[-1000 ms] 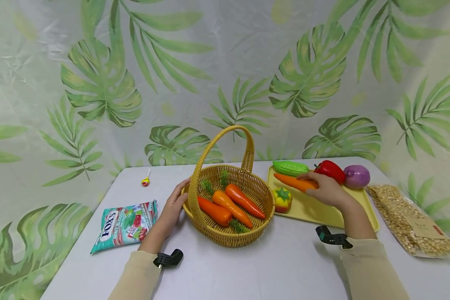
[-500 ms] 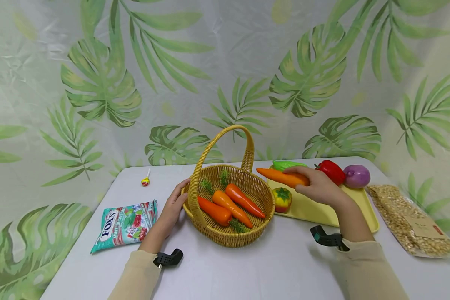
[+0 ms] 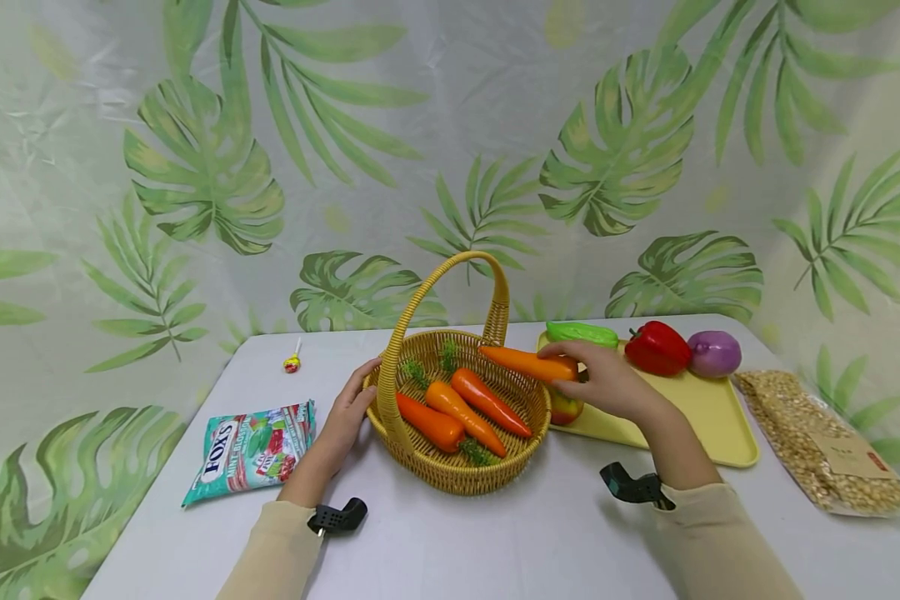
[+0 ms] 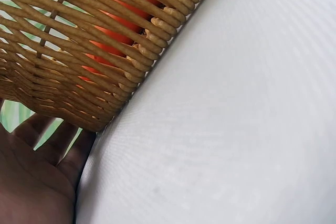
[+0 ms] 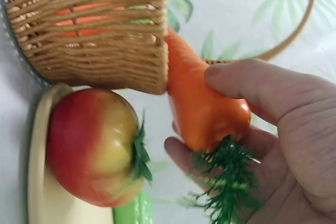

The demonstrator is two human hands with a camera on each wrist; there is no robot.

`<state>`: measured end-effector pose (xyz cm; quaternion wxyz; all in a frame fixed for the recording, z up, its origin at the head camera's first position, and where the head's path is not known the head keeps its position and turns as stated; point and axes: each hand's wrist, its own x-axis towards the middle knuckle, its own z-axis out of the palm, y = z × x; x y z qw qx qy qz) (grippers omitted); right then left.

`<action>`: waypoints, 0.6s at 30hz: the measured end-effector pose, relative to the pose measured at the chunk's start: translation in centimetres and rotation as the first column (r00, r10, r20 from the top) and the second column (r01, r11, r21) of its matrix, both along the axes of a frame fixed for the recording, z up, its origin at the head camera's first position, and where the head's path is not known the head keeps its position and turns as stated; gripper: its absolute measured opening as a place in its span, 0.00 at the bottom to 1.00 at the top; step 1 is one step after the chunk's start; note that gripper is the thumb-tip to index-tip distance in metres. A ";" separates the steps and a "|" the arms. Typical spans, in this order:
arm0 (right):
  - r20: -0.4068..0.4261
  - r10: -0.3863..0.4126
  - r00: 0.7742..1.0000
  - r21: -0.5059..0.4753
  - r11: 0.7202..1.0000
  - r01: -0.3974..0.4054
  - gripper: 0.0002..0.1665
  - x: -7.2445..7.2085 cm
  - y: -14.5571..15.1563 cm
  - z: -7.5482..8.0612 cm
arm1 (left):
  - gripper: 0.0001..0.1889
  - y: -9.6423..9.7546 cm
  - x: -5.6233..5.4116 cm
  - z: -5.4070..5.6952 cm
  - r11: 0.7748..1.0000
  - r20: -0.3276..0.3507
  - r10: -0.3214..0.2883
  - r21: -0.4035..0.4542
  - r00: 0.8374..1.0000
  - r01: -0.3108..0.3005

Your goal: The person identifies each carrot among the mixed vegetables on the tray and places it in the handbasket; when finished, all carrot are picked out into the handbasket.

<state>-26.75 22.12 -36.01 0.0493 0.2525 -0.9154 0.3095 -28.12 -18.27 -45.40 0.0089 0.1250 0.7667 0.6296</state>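
My right hand point(image 3: 611, 379) pinches an orange carrot point(image 3: 521, 362) near its thick end, thumb on one side and fingers on the other. Green leaves point(image 5: 228, 174) hang from that end in the right wrist view; the tip points left over the right rim of the wicker basket point(image 3: 457, 479). Inside the basket lie three more carrots point(image 3: 461, 415) with green tops. My left hand point(image 3: 342, 421) rests against the basket's left side; in the left wrist view its fairly straight fingers point(image 4: 63, 137) touch the woven wall. Below the held carrot, a red-and-yellow tomato point(image 5: 92, 148) is partly hidden in the head view.
The yellow tray point(image 3: 708, 425) bears a green bumpy vegetable point(image 3: 581, 334), a red bell pepper point(image 3: 656, 348) and a purple eggplant point(image 3: 714, 353). A bag of grain point(image 3: 817, 442) lies to its right. On the left are a candy bag point(image 3: 255, 450) and a lollipop point(image 3: 292, 363). The basket handle point(image 3: 420, 292) arches high.
My right hand has carried the carrot leftward from over the tray to the basket's right rim. The left hand and basket have stayed put.
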 end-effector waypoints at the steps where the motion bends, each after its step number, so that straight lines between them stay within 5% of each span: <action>1: 0.004 0.005 1.000 -0.016 1.000 -0.005 0.21 0.0 -0.2 -0.1 | 0.23 0.0 0.0 0.0 1.000 0.000 0.000 0.000 1.000 0.000; 9: -0.053 0.001 0.999 -0.071 0.997 -0.005 0.22 -0.4 -1.7 -0.9 | 0.24 0.0 -0.1 0.1 1.000 -0.008 -0.004 -0.004 1.000 0.004; 18: -0.135 -0.142 0.981 0.015 0.989 0.146 0.21 -0.2 -4.0 -2.2 | 0.23 0.1 0.0 0.1 1.000 -0.005 -0.003 -0.006 1.000 0.003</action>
